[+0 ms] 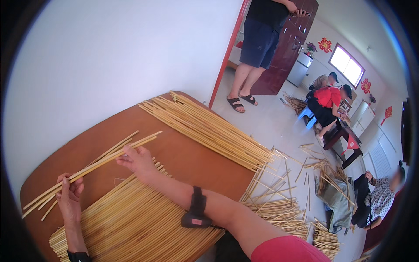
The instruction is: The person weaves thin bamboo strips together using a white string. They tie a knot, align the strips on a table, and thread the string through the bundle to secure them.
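Observation:
Several long yellow reed stalks [100, 165] lie slantwise across my two hands, above the brown table. My left hand [70, 198] is closed around them toward their lower left end. Farther up, the fingers of my right hand [139, 163] pinch the same stalks close to their upper right end. Behind these, a couple of thinner stalks [116, 148] run nearly alongside. Below my hands, a wide row of stalks [139, 214] lies side by side like a mat, partly covered by my right forearm.
Another layer of stalks [205, 129] spans the far side of the brown table [192, 166]. Loose stalks [279, 214] cover the floor at right, near a grey-green sack [342, 209]. One person [257, 43] stands by the doorway; others sit at right. A white wall borders the table.

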Demonstrator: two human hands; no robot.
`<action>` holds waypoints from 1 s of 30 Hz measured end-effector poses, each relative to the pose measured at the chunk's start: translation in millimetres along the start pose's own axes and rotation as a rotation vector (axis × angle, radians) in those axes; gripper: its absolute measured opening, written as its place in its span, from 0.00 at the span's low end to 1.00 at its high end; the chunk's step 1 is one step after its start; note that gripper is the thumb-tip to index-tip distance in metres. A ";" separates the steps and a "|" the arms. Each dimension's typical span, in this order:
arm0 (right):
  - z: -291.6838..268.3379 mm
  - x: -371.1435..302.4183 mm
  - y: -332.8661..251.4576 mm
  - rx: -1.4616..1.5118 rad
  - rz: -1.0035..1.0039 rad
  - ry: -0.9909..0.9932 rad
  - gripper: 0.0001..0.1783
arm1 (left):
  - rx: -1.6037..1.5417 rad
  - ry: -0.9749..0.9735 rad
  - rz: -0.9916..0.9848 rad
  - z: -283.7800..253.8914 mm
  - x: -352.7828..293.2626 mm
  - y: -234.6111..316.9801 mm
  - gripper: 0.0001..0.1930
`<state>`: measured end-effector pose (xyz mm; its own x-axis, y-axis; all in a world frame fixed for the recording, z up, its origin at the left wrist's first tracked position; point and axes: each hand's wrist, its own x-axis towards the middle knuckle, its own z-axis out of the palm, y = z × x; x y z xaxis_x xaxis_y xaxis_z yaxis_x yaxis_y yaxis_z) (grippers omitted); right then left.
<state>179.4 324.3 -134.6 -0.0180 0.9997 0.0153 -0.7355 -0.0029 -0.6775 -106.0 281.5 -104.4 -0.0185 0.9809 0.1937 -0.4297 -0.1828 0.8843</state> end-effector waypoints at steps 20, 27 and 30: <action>17.4 -14.3 -6.0 -0.170 -0.008 -0.089 0.14 | 1.464 -0.183 1.018 85.2 0.4 17.2 0.15; 14.7 -14.8 0.5 -0.250 0.056 -0.145 0.10 | 1.561 -0.257 0.744 76.0 -11.9 -15.9 0.22; 15.5 -15.1 1.0 -0.284 0.079 -0.124 0.10 | 1.582 -0.279 0.723 70.4 -10.3 -14.8 0.23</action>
<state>168.4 308.8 -124.2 -0.1630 0.9861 0.0325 -0.5103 -0.0561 -0.8582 -35.9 269.4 -89.6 0.4214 0.6725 0.6084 0.8057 -0.5856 0.0893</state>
